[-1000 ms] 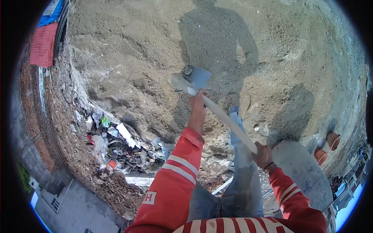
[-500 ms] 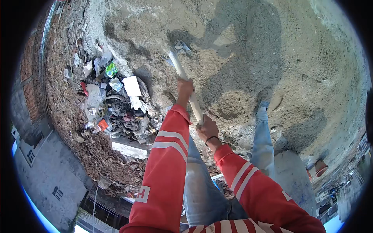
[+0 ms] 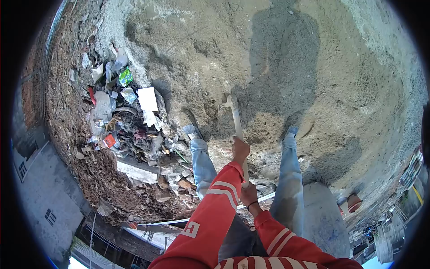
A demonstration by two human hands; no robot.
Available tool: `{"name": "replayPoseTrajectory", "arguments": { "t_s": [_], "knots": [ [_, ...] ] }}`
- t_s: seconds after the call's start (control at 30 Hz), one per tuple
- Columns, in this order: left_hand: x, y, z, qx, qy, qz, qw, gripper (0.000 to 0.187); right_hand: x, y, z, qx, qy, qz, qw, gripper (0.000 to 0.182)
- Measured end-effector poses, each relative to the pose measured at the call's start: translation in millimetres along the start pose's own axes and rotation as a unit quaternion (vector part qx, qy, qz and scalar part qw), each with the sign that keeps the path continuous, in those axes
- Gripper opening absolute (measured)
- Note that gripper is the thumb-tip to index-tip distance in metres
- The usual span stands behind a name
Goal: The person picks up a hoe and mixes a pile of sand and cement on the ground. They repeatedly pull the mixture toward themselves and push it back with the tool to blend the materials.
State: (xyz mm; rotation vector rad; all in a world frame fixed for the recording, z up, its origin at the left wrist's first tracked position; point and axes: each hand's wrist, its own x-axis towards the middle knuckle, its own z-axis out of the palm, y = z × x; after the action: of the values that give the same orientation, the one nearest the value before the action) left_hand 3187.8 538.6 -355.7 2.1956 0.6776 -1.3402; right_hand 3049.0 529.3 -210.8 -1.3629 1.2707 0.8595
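Note:
My left hand [image 3: 240, 150] is wrapped around the middle of a pale wooden handle of a hoe [image 3: 237, 120]. Lower down, near the handle's end, my right hand [image 3: 249, 195] also grips it, a dark band around the wrist. The hoe's head [image 3: 230, 102] rests at the sandy soil between and just ahead of my feet; its blade is partly hidden in or against the soil. Red sleeves with white stripes cover both arms.
A heap of rubbish [image 3: 134, 130] with plastic bags, a white sheet [image 3: 147, 99] and rubble lies to the left. My left shoe [image 3: 192, 131] and right shoe [image 3: 292, 131] stand apart on the sand. A concrete slab [image 3: 323, 215] is at the lower right.
Both hands have drawn the hoe back toward my body, its head coming from farther out down to near my feet. My left foot now shows left of the handle.

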Motion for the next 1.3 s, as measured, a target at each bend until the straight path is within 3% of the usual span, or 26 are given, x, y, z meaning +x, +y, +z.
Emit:
{"name": "replayPoseTrajectory", "arguments": {
  "t_s": [0.1,0.17,0.2,0.23,0.3,0.33,0.37,0.43,0.53,0.57,0.63,0.67,0.7,0.83,0.87,0.93,1.0,1.07,1.1,1.13,1.17,1.23,1.27,1.3],
  "knots": [
    [5,7,15,-0.018,-0.049,-0.025,0.998,0.051,-9,-26,-22,0.086,-0.006,0.057,0.995,0.019],
    [14,23,21,-0.067,-0.106,-0.042,0.991,0.042,11,-15,-35,0.327,-0.105,0.130,0.930,0.009],
    [28,22,33,-0.108,-0.102,-0.022,0.989,0.030,-4,-75,-72,0.289,-0.133,0.115,0.941,0.008],
    [24,36,37,-0.101,-0.092,-0.012,0.991,0.030,-2,-93,-101,0.272,-0.144,0.122,0.944,0.011],
    [9,71,46,-0.305,-0.103,-0.058,0.945,0.024,-8,-124,-171,0.249,-0.183,0.145,0.940,0.011],
    [5,84,61,-0.379,-0.124,-0.086,0.913,0.017,-8,-116,-206,0.244,-0.207,0.122,0.940,0.010],
    [-5,102,75,-0.372,-0.119,-0.075,0.918,0.017,-11,-100,-244,0.240,-0.228,0.101,0.938,0.011],
    [-34,140,106,-0.512,-0.120,-0.118,0.842,0.013,-31,-60,-332,0.155,-0.215,0.027,0.964,0.013],
    [-90,203,177,-0.583,-0.108,-0.076,0.802,0.010,-87,18,-460,-0.093,-0.089,-0.108,0.986,0.021],
    [-125,228,197,-0.573,-0.163,-0.090,0.798,0.011,-104,52,-496,-0.114,-0.017,-0.146,0.982,0.022],
    [-209,268,239,-0.600,-0.298,-0.119,0.733,0.015,-120,120,-559,-0.233,0.117,-0.088,0.961,0.020],
    [-219,262,288,-0.610,-0.357,-0.086,0.702,0.016,-125,151,-582,-0.290,0.167,-0.092,0.938,0.020],
    [-255,280,297,-0.546,-0.314,-0.150,0.762,0.019,-125,178,-600,-0.346,0.221,-0.097,0.907,0.021],
    [-321,326,280,-0.521,-0.339,-0.084,0.778,0.019,-119,217,-617,-0.363,0.310,-0.110,0.872,0.021],
    [-326,338,262,-0.518,-0.341,-0.086,0.779,0.019,-114,204,-593,-0.276,0.346,-0.143,0.885,0.017],
    [-323,379,213,-0.412,-0.317,0.086,0.850,0.020,-95,156,-539,-0.164,0.394,-0.173,0.888,0.012],
    [-315,428,155,-0.453,-0.314,0.210,0.807,0.023,-57,94,-482,-0.145,0.453,-0.197,0.858,0.011],
    [-331,499,57,-0.378,-0.275,0.332,0.819,0.020,-28,-18,-431,-0.089,0.512,-0.271,0.811,0.015],
    [-339,533,1,-0.325,-0.286,0.435,0.790,0.010,-19,-102,-408,-0.032,0.524,-0.319,0.789,0.019],
    [-341,564,-33,-0.368,-0.253,0.522,0.727,0.011,-18,-187,-385,0.045,0.532,-0.314,0.785,0.026],
    [-340,596,-67,-0.390,-0.170,0.637,0.643,0.021,22,-190,-373,0.125,0.417,-0.270,0.859,0.023],
    [-321,651,-141,-0.322,-0.056,0.714,0.619,0.034,47,-323,-347,0.217,0.403,-0.378,0.805,0.021],
    [-300,668,-177,-0.328,-0.056,0.707,0.625,0.034,61,-386,-333,0.248,0.383,-0.415,0.787,0.020],
    [-276,682,-213,-0.320,0.058,0.741,0.588,0.038,81,-442,-312,0.282,0.344,-0.437,0.782,0.020]
  ]
}}
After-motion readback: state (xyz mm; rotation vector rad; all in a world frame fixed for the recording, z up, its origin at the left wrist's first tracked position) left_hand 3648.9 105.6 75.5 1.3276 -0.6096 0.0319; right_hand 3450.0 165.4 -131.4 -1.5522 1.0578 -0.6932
